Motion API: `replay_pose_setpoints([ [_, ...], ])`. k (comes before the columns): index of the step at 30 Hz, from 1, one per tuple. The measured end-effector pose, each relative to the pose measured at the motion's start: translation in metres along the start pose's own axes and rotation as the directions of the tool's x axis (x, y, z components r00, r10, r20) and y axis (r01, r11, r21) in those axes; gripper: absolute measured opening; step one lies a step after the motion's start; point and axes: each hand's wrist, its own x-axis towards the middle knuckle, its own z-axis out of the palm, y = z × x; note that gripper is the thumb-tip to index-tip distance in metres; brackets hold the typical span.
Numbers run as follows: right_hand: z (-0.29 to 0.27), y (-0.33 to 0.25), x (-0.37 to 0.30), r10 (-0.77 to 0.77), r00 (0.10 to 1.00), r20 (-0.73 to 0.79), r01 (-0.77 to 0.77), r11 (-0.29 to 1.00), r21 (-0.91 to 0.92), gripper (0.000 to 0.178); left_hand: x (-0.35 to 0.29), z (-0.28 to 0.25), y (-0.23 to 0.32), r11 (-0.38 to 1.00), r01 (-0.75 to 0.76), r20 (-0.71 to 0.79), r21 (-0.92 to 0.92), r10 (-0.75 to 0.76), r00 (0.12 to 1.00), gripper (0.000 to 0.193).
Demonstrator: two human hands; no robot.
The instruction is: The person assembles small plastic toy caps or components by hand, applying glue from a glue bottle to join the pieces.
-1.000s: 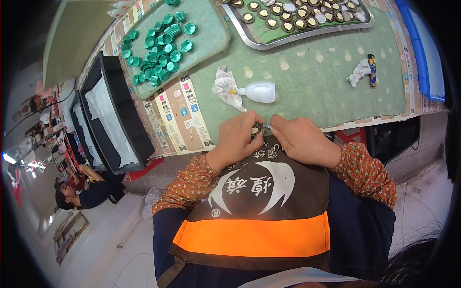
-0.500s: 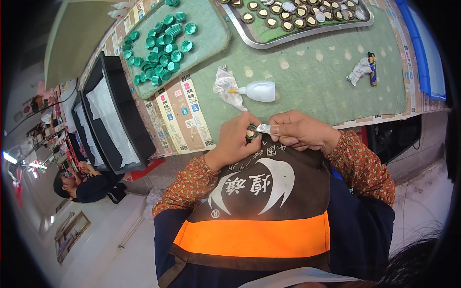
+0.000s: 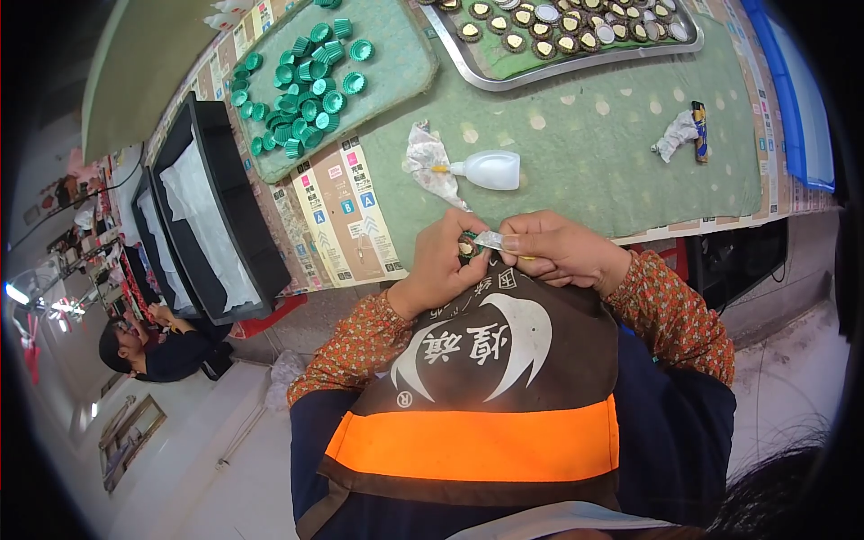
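Just over the table's near edge, in front of my brown apron, my left hand (image 3: 439, 263) pinches a small round fluted cap (image 3: 466, 247). The cap has a dark rim with some green and a cream centre. My right hand (image 3: 565, 252), closed beside it, grips a thin flat tool (image 3: 489, 239) with a whitish, wrapped-looking tip and a bit of yellow showing under the fingers. That tip meets the cap's edge; fingers partly hide both. Beyond my hands lie a translucent squeeze bottle (image 3: 493, 170) with a yellowish nozzle and a crumpled white cloth (image 3: 430, 162) under the nozzle.
Green fluted cups (image 3: 310, 112) lie heaped on a pale green board (image 3: 400, 58) at the far left. A metal tray (image 3: 576, 74) of dark caps with cream centres stands far right. Black trays (image 3: 241, 216) are at left, a blue bin (image 3: 796, 108) at right. A person (image 3: 175, 346) sits beyond.
Both hands have shifted slightly left with the cap and the tool still held. The tool's tip has moved a little to the left and slants more downward. The table items look otherwise the same.
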Motion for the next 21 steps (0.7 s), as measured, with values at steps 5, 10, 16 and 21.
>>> replay_pose_setpoints([
  [5, 0.014, 0.007, 0.001, -0.634, 0.772, 0.034, 0.292, 0.308, -0.905, 0.024, 0.0, -0.001, 0.005, 0.999, 0.036, 0.008, 0.001, -0.036, 0.999, 0.032],
  [10, 0.039, -0.007, -0.015, -0.515, 0.853, -0.083, 0.031, 0.208, -0.978, 0.022, 0.0, 0.001, 0.004, 0.998, -0.027, 0.009, 0.051, 0.027, 1.0, 0.032],
  [16, 0.002, -0.001, 0.006, -0.437, 0.9, -0.012, 0.22, 0.478, -0.85, 0.022, 0.003, -0.002, 0.007, 0.994, -0.069, 0.06, 0.085, 0.064, 0.996, 0.032],
  [21, 0.007, -0.018, -0.002, -0.013, 0.995, -0.1, -0.029, 0.916, -0.401, 0.027, 0.005, -0.01, 0.006, 0.996, -0.052, 0.126, 0.079, 0.041, 0.991, 0.03],
])
